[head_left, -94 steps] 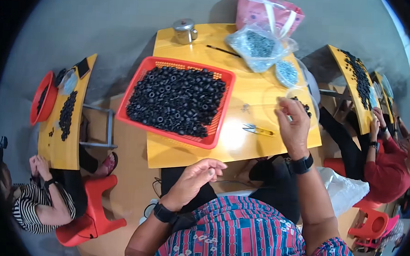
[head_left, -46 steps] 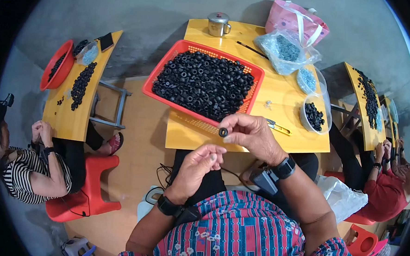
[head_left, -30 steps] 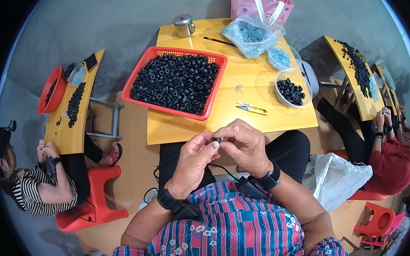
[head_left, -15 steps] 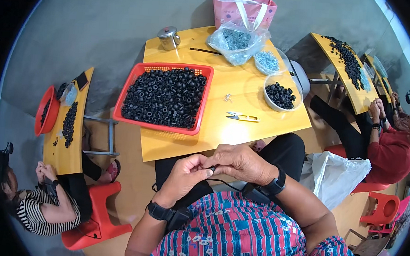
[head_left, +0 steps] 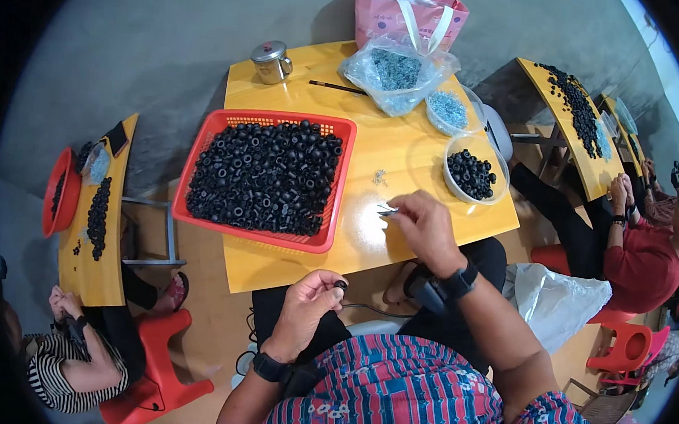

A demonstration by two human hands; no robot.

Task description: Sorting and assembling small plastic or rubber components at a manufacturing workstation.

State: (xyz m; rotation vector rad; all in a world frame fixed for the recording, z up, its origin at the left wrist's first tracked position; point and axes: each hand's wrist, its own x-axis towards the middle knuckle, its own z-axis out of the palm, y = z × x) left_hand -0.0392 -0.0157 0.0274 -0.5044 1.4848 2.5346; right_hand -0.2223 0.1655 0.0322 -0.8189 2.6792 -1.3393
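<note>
Between the thumb and fingers of my left hand (head_left: 307, 310), held over my lap, is a small black ring-shaped part (head_left: 341, 284). My right hand (head_left: 428, 230) is at the table's near edge, its fingers closed round a small pair of thread snips (head_left: 386, 211); only the blade end shows, the handle being covered. Just beyond the snips lies a little pile of small, pale metallic bits (head_left: 380, 177). To the left of my right hand stands a red basket (head_left: 257, 237) full of black parts like those in my left hand.
At the right, a clear tub (head_left: 474, 197) holds black parts; behind it are a bowl of bluish bits (head_left: 447, 109) and an open plastic bag (head_left: 395, 100). A metal cup (head_left: 272, 64), a dark stick (head_left: 337, 87) and a pink bag (head_left: 373, 18) stand farther back. People sit at tables on both sides.
My hands have parted. The right one has reached forward to the table and closed on the snips that lay there. My left hand keeps the black part over my lap.
</note>
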